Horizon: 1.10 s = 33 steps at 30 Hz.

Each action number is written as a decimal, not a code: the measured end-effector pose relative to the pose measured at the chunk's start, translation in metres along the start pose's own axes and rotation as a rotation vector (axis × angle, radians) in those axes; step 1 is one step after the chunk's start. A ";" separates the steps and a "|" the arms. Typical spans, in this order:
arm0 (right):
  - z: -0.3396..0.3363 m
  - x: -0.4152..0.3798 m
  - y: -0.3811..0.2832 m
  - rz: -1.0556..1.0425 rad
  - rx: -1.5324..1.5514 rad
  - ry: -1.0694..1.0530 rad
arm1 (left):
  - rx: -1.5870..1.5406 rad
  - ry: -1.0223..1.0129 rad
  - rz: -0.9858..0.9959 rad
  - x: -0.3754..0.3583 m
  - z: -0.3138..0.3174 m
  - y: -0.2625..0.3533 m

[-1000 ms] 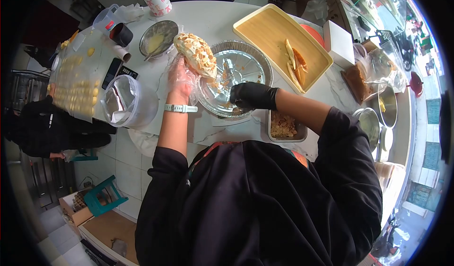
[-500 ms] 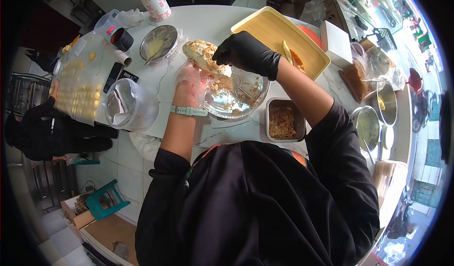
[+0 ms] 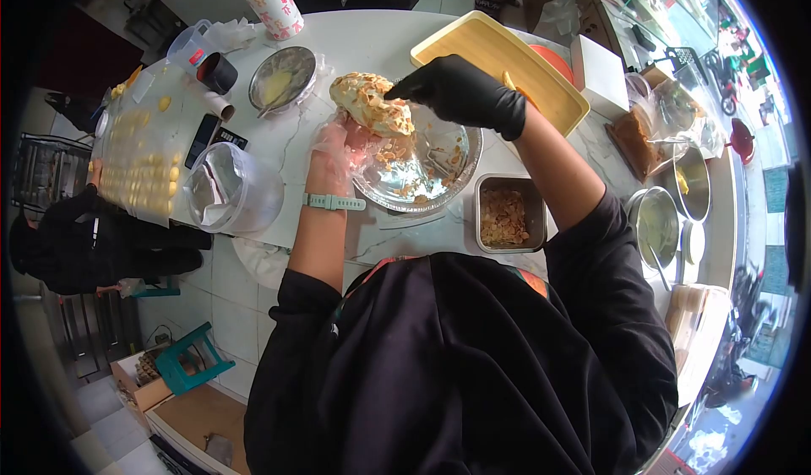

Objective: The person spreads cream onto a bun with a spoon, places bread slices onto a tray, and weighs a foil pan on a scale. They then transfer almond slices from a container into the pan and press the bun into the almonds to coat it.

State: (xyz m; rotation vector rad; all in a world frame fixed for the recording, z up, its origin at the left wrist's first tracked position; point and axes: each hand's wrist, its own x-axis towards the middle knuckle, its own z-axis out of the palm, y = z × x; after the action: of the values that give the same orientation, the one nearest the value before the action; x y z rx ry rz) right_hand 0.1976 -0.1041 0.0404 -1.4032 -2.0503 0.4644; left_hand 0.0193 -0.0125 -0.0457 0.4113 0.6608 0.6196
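Observation:
A cream-coated bread roll studded with almond flakes (image 3: 368, 102) rests in my left hand (image 3: 340, 147), which wears a clear plastic glove and supports it from below. My right hand (image 3: 460, 93), in a black glove, touches the roll's right side with its fingertips; whether flakes are between them is hidden. Beneath the roll is a round foil pan (image 3: 448, 190) with scattered flakes. Just right of the pan sits a square metal tin (image 3: 511, 213) of almond flakes.
A wooden tray (image 3: 473, 43) lies beyond my right hand. At left are a metal bowl (image 3: 285, 78), a plastic bucket (image 3: 253, 190) and a phone (image 3: 201, 139). Metal pots (image 3: 657, 222) stand at right. Another person (image 3: 93, 238) works at far left beside rows of dough pieces.
My right hand has shifted slightly to the right, its fingers now more extended toward the roll. The roll has turned a little in my left hand.

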 end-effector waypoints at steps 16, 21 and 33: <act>0.089 -0.057 0.038 0.293 -0.288 -0.232 | -0.034 -0.004 0.134 0.005 -0.040 0.019; 0.115 -0.032 0.054 0.174 -0.047 -0.328 | -0.053 -0.005 0.107 0.012 -0.046 0.017; 0.119 -0.048 0.033 -0.329 -0.096 -0.418 | -0.077 -0.048 0.113 0.022 -0.046 0.017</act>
State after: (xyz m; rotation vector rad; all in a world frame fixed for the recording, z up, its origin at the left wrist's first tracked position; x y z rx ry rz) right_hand 0.1561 -0.1302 -0.0830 -1.0506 -2.6133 0.5575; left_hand -0.0050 0.0217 -0.0795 0.3928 0.5689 0.7380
